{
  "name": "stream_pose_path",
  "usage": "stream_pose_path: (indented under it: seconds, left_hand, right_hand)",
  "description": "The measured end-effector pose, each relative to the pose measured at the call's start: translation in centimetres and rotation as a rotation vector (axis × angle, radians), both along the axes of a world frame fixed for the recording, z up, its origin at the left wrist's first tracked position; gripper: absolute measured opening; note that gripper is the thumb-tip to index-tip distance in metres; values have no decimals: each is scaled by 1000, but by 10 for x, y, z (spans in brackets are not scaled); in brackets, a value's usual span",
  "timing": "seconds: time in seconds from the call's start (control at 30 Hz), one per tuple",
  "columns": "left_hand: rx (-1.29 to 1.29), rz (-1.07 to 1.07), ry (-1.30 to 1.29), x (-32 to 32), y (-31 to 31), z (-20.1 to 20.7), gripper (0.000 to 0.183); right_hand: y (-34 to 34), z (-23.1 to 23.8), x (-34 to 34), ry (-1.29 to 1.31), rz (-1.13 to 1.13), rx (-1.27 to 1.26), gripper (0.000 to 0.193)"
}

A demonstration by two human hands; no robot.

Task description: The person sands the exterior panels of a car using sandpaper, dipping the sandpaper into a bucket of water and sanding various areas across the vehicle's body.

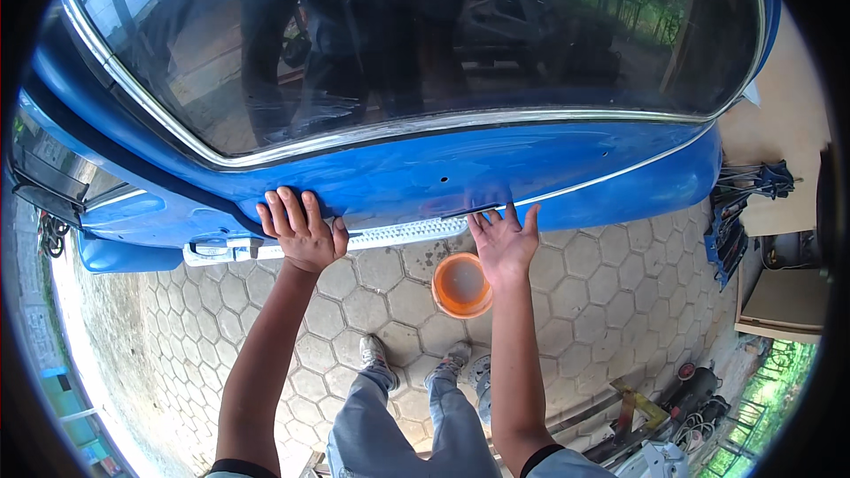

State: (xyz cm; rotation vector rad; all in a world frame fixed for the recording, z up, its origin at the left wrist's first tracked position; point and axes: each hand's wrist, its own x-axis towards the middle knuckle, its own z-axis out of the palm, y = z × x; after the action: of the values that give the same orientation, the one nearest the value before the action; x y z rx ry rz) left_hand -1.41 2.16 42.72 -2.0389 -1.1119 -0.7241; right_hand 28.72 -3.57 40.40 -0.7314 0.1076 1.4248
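A blue car body (381,181) with a large dark window (425,44) in chrome trim fills the upper view. My left hand (301,228) rests on the lower edge of the blue panel, fingers stretched out and palm down. My right hand (506,246) is at the same edge farther right, palm turned up and fingers extended. By its fingertips lies a thin dark strip (469,211); I cannot tell what it is or whether the fingers hold it. Whitish smears mark the panel and the glass.
An orange bucket (462,285) of cloudy liquid stands on hexagonal pavers (363,305) below my right hand. A pale ridged sill (403,232) runs under the panel. Folded dark blue stands (735,212) are at right; tools and metal bars (633,412) lie lower right.
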Motion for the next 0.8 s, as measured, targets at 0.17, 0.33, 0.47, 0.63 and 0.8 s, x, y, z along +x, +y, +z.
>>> stream_pose_path:
  seconds: [0.17,0.33,0.47,0.63,0.8]
  left_hand:
    - [7,2,-14,7,0,1,74]
    - [-8,20,-6,2,-1,1,72]
    - [4,13,-7,8,1,-3,71]
    - [3,22,4,3,-1,-2,72]
    - [8,12,-10,6,-2,-4,71]
  right_hand:
    - [-5,-14,-10,-27,-131,75,65]
    - [-28,-50,8,-52,-121,8,51]
    - [-34,-64,7,-147,-35,-182,47]
    - [-16,10,-21,218,-31,132,60]
    - [-10,20,-11,199,34,189,74]
